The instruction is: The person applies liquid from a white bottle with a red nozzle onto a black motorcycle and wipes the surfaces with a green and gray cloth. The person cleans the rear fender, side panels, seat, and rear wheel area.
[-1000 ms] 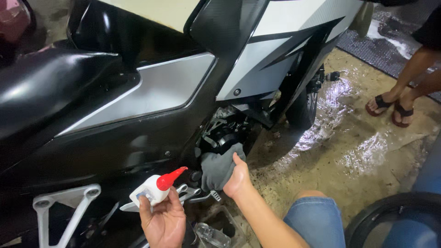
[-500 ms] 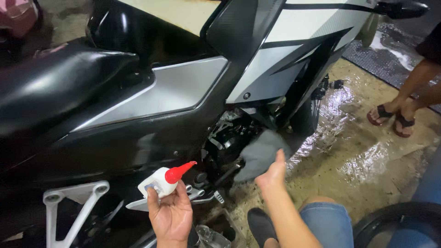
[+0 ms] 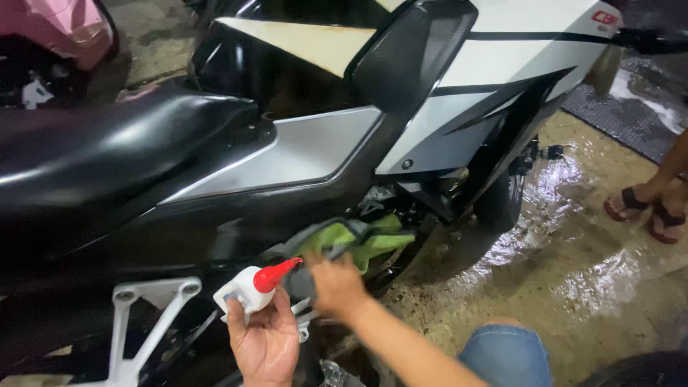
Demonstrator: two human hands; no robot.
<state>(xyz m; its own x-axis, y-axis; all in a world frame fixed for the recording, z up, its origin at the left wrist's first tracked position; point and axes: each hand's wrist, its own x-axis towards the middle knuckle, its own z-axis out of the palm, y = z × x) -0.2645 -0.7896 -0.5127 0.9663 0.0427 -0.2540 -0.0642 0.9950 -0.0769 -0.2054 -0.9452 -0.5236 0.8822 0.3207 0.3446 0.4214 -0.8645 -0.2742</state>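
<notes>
My left hand (image 3: 266, 340) holds a small white squeeze bottle (image 3: 240, 294) with a red nozzle cap (image 3: 276, 274), tip pointing up and right toward the motorcycle's lower side. My right hand (image 3: 335, 285) grips a grey and green cloth (image 3: 352, 240) pressed against the engine area below the silver side panel (image 3: 301, 152). The motorcycle has a black seat (image 3: 107, 154) and white and black fairing (image 3: 502, 72). The cloth hides the part under it.
A white footpeg bracket (image 3: 143, 322) sticks out at the lower left. The concrete floor (image 3: 573, 265) is wet. Another person's sandalled feet (image 3: 648, 211) stand at the right. My knee in blue denim (image 3: 505, 355) is at the bottom. A pink object (image 3: 57, 29) sits top left.
My right hand moved left and forward, bringing the cloth onto the engine area beside the bottle; the cloth's green side now shows. The left hand with the bottle stayed nearly still.
</notes>
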